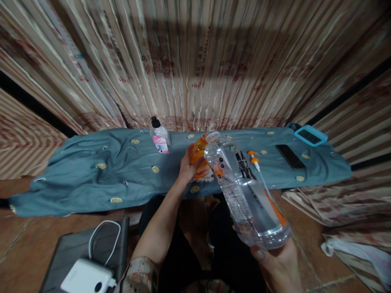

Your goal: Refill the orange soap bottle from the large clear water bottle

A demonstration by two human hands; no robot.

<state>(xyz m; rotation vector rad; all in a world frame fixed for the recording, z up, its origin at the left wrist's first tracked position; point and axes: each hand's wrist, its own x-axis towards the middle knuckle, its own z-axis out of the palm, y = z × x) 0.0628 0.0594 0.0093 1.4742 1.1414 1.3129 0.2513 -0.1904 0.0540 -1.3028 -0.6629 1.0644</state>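
— Fingers? What do they hold?
— On my right hand (276,260) they wrap the base of a clear water bottle (244,191), tilted, its open mouth touching the orange bottle (199,159). My left hand (185,167) grips that orange bottle upright on the blue cloth (91,175).
— Anything nearby?
— A pump cap (254,159), a phone (290,156), a small sanitizer bottle (159,136).

Single head-worn view, looking forward and steeply down, close over the long blue-grey cloth-covered table (91,179), striped curtain (195,61) directly behind its far edge.
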